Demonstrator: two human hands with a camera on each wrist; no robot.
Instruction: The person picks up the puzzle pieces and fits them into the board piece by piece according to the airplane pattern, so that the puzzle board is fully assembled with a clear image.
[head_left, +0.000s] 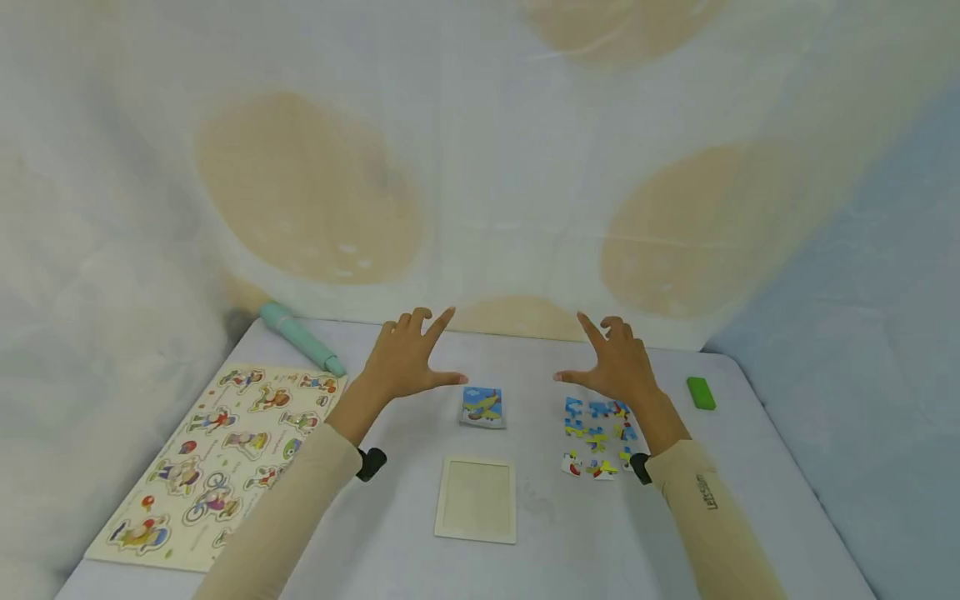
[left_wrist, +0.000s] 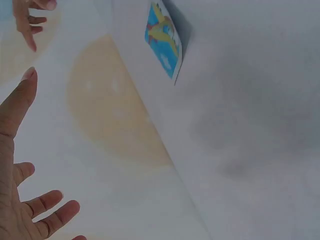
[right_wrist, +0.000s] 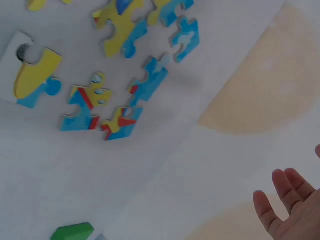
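Observation:
Both hands hang over the far part of the white table, fingers spread and holding nothing. My left hand (head_left: 408,358) is up and left of a small picture card (head_left: 482,407) showing a yellow airplane on blue. In the left wrist view that card (left_wrist: 164,42) lies beyond the thumb. Over the right side, my right hand (head_left: 615,362) is above and behind a group of loose jigsaw pieces (head_left: 596,442) in blue, yellow and red. The right wrist view shows several of these pieces (right_wrist: 120,30) apart from one another. Nearest the front, a cream puzzle frame (head_left: 476,500) lies flat.
A large wooden board with cartoon figures (head_left: 225,442) covers the table's left side. Behind it lies a mint-green microphone-shaped object (head_left: 302,337). A green block (head_left: 701,393) sits near the right edge. Patterned cloth (head_left: 510,167) hangs behind the table.

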